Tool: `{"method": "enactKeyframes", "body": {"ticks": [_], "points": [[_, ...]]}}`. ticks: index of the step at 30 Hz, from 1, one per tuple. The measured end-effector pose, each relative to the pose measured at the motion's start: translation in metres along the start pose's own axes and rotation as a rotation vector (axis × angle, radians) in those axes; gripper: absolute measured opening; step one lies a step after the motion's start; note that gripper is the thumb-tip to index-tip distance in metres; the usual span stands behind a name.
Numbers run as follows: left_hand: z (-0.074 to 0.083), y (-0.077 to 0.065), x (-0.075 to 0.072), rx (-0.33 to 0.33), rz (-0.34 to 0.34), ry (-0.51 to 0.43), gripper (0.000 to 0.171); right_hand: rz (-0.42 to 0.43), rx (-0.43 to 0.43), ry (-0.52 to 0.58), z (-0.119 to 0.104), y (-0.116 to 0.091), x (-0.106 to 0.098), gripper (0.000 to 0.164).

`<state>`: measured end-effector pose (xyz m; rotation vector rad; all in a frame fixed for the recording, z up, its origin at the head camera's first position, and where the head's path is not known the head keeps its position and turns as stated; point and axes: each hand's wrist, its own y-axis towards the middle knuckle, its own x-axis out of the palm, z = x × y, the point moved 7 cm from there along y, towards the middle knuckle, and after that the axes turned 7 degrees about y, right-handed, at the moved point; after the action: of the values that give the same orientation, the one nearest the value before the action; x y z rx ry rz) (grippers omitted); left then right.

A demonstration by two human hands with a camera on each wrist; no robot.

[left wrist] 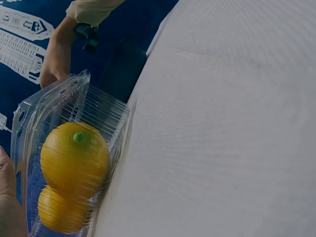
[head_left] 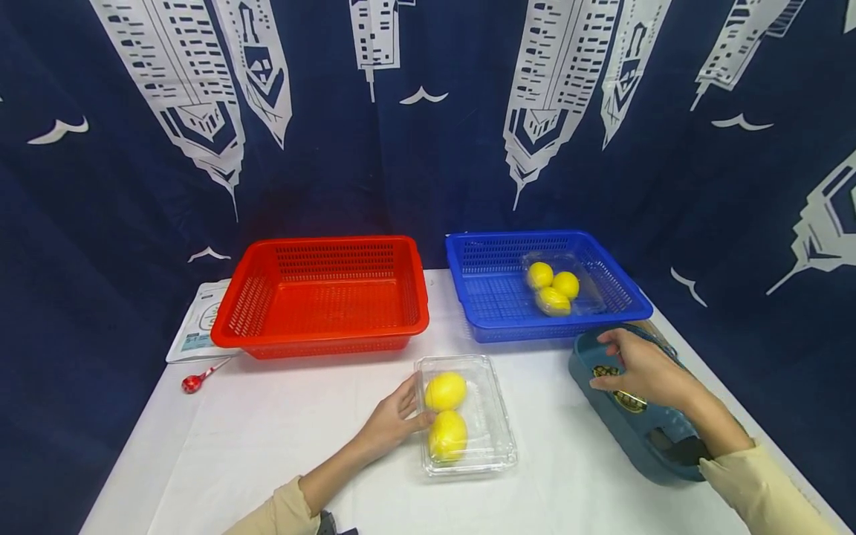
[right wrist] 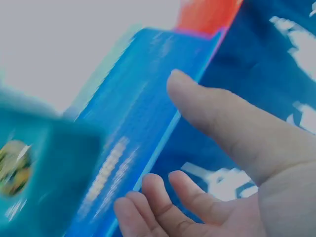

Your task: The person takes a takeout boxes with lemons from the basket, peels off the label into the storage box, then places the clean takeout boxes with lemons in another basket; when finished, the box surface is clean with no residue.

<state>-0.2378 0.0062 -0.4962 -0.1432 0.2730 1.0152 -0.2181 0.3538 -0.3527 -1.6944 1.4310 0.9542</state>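
Note:
On the white table, a clear plastic clamshell box (head_left: pixel 484 416) holds two yellow lemons (head_left: pixel 446 391) along its left side. My left hand (head_left: pixel 393 422) touches the box's left side, its thumb over the edge beside the nearer lemon. In the left wrist view, ribbed plastic (left wrist: pixel 111 111) covers the lemons, one with a green tip. My right hand (head_left: pixel 645 371) is above the far end of a teal bin (head_left: pixel 611 423), thumb and fingers apart. In the right wrist view, nothing lies between its fingers (right wrist: pixel 158 200), and the bin's wall (right wrist: pixel 74 163) is blurred.
A red basket (head_left: pixel 328 342) stands at the back left. Beside it, a blue basket (head_left: pixel 555 327) contains another clear box with three lemons (head_left: pixel 553 301). A red lollipop (head_left: pixel 192 383) and a white packet (head_left: pixel 197 327) lie at left. Gold-and-black patterned items (head_left: pixel 628 401) sit inside the bin.

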Motion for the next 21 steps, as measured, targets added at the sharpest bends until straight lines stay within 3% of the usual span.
{"method": "enactKeyframes", "body": {"ticks": [5,11,21], "points": [[0.001,0.0,0.0,0.0,-0.004,0.007,0.104,-0.039,-0.095,0.096,-0.037,-0.001,0.018,0.069],[0.002,0.0,0.0,-0.017,0.007,-0.021,0.098,-0.083,-0.186,0.304,-0.059,0.006,0.05,0.065],[0.001,0.001,0.001,-0.023,-0.009,-0.07,0.095,-0.179,-0.187,0.535,-0.074,0.025,0.102,0.063]]}}
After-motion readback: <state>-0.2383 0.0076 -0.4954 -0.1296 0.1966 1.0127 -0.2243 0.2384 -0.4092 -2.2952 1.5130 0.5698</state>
